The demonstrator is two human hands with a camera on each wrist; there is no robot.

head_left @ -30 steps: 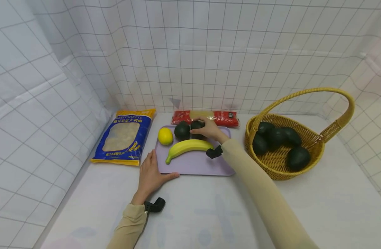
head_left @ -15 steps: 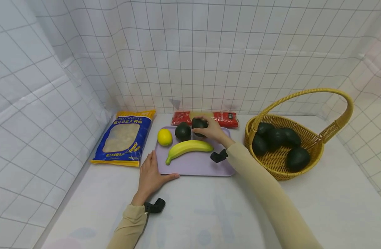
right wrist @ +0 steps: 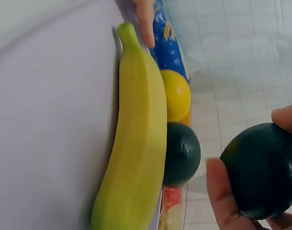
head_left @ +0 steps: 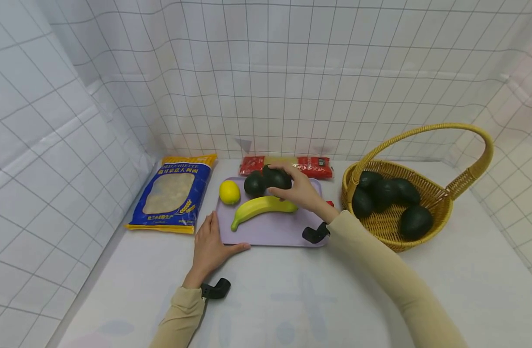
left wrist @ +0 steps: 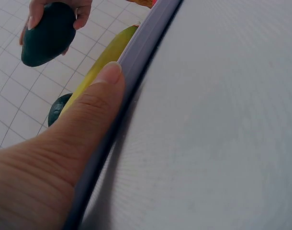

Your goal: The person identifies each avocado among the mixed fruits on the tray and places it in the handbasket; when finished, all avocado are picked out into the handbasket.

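Note:
My right hand [head_left: 304,193] grips a dark green avocado [head_left: 276,179] above the back of the lilac tray [head_left: 266,237]. In the right wrist view, thumb and fingers wrap round this avocado [right wrist: 263,172], well apart from the banana. On the tray lie a yellow banana [head_left: 259,209], a lemon [head_left: 229,192] and a second avocado [head_left: 253,184], in a row behind the banana. At the tray's front left corner rests my left hand [head_left: 211,249], its fingers straight along the left side. Its thumb [left wrist: 95,98] lies on the tray's front edge in the left wrist view.
A yellow wicker basket [head_left: 439,212] with a tall handle stands right of the tray, holding several avocados [head_left: 415,222]. Left of the tray lies a blue bag of orecchiette pasta [head_left: 167,193]. Behind it is a red pasta packet [head_left: 315,166], close to the white gridded wall [head_left: 266,96].
My right hand has lifted the avocado from the tray's back and drawn it slightly toward me. The left hand has stayed at the tray's corner.

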